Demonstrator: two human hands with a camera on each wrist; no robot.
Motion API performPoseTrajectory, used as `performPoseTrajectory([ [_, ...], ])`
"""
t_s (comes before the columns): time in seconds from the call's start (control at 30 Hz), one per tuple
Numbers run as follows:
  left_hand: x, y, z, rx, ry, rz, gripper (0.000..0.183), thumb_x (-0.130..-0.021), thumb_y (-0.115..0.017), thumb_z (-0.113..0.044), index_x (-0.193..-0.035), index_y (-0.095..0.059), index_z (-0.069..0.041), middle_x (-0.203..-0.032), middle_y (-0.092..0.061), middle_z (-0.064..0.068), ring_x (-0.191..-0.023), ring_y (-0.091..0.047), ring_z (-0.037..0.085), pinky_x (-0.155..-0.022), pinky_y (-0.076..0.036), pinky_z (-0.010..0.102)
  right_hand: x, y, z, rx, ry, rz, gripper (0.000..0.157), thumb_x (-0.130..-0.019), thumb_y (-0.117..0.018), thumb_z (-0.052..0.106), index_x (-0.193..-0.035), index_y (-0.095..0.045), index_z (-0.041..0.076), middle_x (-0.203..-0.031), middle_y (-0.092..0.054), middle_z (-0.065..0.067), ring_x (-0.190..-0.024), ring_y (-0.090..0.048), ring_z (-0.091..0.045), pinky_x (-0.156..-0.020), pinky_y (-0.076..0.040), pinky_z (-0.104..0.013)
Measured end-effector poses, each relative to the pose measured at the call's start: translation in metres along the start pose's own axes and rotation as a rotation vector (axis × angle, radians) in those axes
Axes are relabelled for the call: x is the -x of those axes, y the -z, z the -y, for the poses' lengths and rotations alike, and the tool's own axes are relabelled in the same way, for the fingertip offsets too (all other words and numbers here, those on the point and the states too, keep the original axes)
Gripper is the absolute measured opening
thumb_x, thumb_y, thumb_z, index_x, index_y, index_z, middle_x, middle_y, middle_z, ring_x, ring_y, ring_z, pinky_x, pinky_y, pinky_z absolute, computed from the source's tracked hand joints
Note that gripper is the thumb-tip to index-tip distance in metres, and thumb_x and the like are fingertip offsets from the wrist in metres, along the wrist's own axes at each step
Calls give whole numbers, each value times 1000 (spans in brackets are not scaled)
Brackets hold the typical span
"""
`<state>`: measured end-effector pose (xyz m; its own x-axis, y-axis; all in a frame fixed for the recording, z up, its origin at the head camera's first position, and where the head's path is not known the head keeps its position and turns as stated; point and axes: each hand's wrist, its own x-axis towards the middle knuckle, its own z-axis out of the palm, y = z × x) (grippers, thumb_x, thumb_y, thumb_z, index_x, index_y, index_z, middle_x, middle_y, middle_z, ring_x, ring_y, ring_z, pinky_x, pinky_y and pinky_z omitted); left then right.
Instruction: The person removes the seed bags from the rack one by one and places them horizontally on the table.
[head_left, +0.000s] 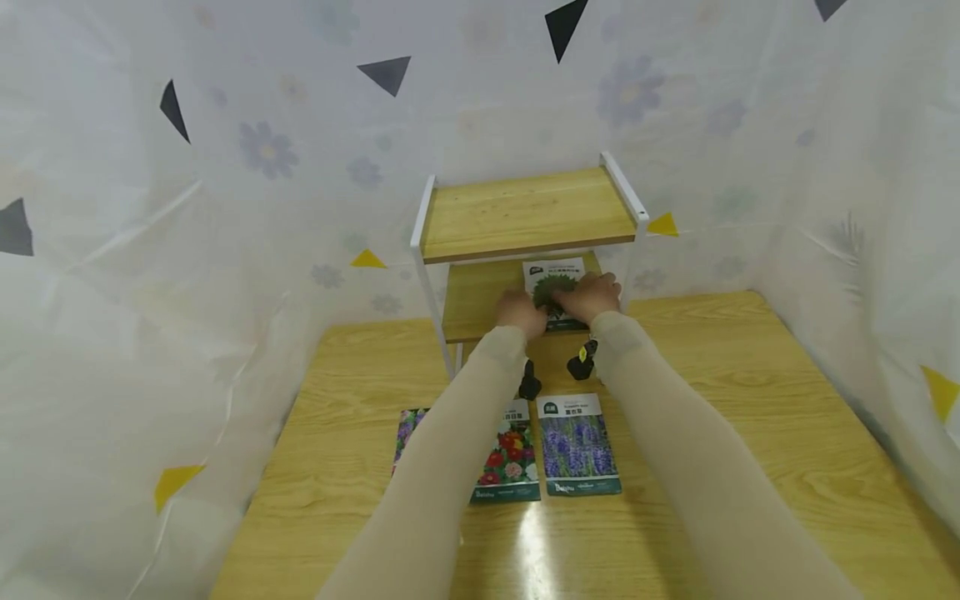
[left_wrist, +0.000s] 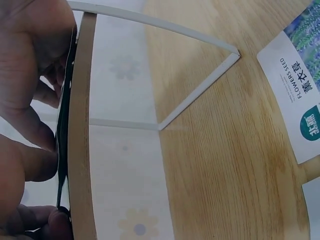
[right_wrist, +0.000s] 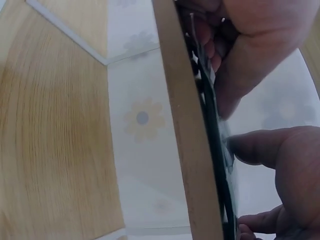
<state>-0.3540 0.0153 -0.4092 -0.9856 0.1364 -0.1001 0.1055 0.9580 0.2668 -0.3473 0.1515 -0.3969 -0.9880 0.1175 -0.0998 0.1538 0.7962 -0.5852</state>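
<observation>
On the middle shelf (head_left: 480, 302) of a small rack lies a seed packet (head_left: 553, 268) with a green plant picture and a dark green lower edge. My left hand (head_left: 522, 315) grips its left side near the shelf's front. At the right side, my right hand (head_left: 592, 296) holds it with the thumb on top. Both thumbs come close together over the packet in the wrist views, where the packet's thin edge (right_wrist: 214, 122) lies along the shelf's brown front edge (right_wrist: 182, 120). Some fingertips are hidden behind the packet.
A lavender seed packet (head_left: 577, 446), a red-flower packet (head_left: 513, 458) and a purple-flower packet (head_left: 407, 429), partly behind my left sleeve, lie on the wooden table (head_left: 750, 400). Two black objects (head_left: 529, 385) stand under the shelf. The rack's top board (head_left: 525, 212) overhangs the hands.
</observation>
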Motion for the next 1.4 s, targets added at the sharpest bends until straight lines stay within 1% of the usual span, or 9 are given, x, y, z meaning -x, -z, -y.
performPoseTrajectory([
  [0.17, 0, 0, 2, 76, 8, -2, 59, -95, -40, -39, -137, -36, 1, -141, -34, 16, -130, -27, 28, -105, -24, 34, -3, 0, -3, -75, -5, -9, 90, -80, -54, 58, -138, -27, -6, -128, -24, -32, -120, -23, -46, -90, -36, -54],
  [0.27, 3, 0, 3, 114, 1, -17, 57, -94, -43, -37, -137, -37, 1, -140, -36, 15, -130, -28, 28, -105, -24, 34, -2, -2, -5, -107, -9, -18, 89, -79, -56, 57, -137, -29, -6, -129, -25, -32, -119, -26, -46, -89, -37, -54],
  [0.37, 8, 0, 4, 149, 7, -22, 58, -94, -44, -37, -138, -35, 1, -140, -35, 15, -130, -27, 27, -105, -24, 33, 0, -5, -8, -114, -4, -16, 88, -80, -57, 55, -138, -29, -5, -129, -25, -32, -119, -27, -45, -90, -36, -54],
  [0.57, 17, 2, 6, 236, 28, -47, 60, -93, -48, -36, -138, -33, 0, -139, -36, 17, -128, -31, 27, -102, -30, 34, 0, -9, -11, -107, 34, -24, 88, -81, -58, 52, -140, -26, -5, -129, -26, -32, -120, -26, -45, -93, -34, -53],
  [0.73, 17, 2, 7, 252, 13, -88, 58, -92, -49, -36, -136, -37, 0, -135, -40, 16, -124, -36, 27, -99, -34, 34, -3, -10, -12, -161, 43, -58, 87, -80, -60, 50, -140, -27, -4, -129, -28, -30, -118, -29, -43, -93, -34, -51],
  [0.97, 17, 2, 9, 271, 8, -135, 57, -92, -51, -35, -136, -38, -1, -133, -42, 15, -123, -38, 26, -98, -34, 35, -4, -12, -11, -228, 54, -87, 85, -81, -61, 47, -141, -26, -2, -132, -27, -28, -118, -32, -41, -94, -34, -50],
  [1.17, 20, 0, 14, 368, 8, -150, 54, -90, -55, -33, -132, -43, -1, -128, -47, 14, -117, -43, 27, -94, -38, 36, -1, -16, -10, -235, 73, -106, 82, -83, -61, 44, -141, -27, -2, -134, -26, -28, -120, -31, -42, -95, -33, -51],
  [1.3, 21, 1, 19, 415, 26, -157, 53, -89, -58, -32, -130, -45, -1, -124, -50, 13, -113, -47, 25, -91, -41, 35, -1, -19, -8, -213, 100, -123, 78, -84, -61, 43, -141, -30, 0, -133, -30, -27, -119, -34, -41, -95, -34, -51],
  [1.4, 20, 2, 23, 433, 22, -173, 51, -87, -60, -31, -127, -48, -1, -118, -53, 12, -107, -51, 25, -86, -44, 34, -3, -20, -6, -204, 115, -147, 74, -84, -61, 41, -139, -33, 0, -132, -33, -25, -118, -36, -39, -94, -34, -50],
])
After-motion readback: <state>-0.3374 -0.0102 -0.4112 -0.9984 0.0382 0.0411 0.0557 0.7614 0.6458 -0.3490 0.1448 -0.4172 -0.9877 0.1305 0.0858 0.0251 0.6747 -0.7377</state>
